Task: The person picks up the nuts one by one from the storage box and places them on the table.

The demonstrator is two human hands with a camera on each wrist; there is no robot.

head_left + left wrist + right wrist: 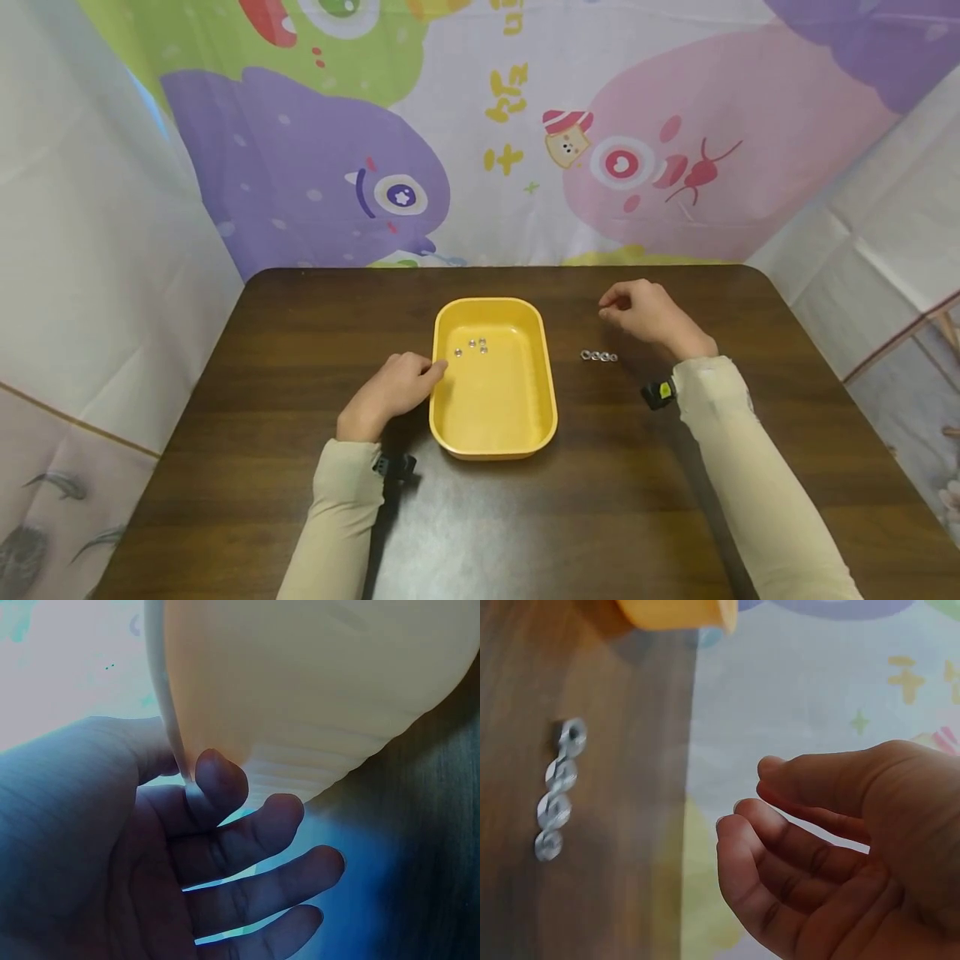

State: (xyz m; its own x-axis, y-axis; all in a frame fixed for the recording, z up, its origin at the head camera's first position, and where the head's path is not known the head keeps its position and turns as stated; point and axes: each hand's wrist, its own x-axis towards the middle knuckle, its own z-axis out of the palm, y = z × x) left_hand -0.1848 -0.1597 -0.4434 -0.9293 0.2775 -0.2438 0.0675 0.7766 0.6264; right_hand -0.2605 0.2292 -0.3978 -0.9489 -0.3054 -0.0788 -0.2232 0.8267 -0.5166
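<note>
A yellow plastic tray (495,442) stands on the table. My left hand (397,385) pinches its left rim, thumb over the inner side and index finger against the outer wall (300,682); the other fingers lie loosely bent below. Inside the tray, towards its far left, lie several small metal nuts (472,343). To the right of the tray, several more nuts (601,357) form a touching row, blurred in the right wrist view (553,811). Just beyond that row hovers my right hand (647,315), fingers loosely bent and nothing visible between thumb and fingertips.
The dark wooden table (637,517) reaches back to a printed cloth (502,208) hanging behind its far edge. Pale cloths hang at the left (97,167) and right (892,233). A small black wrist camera (658,395) sits at each cuff.
</note>
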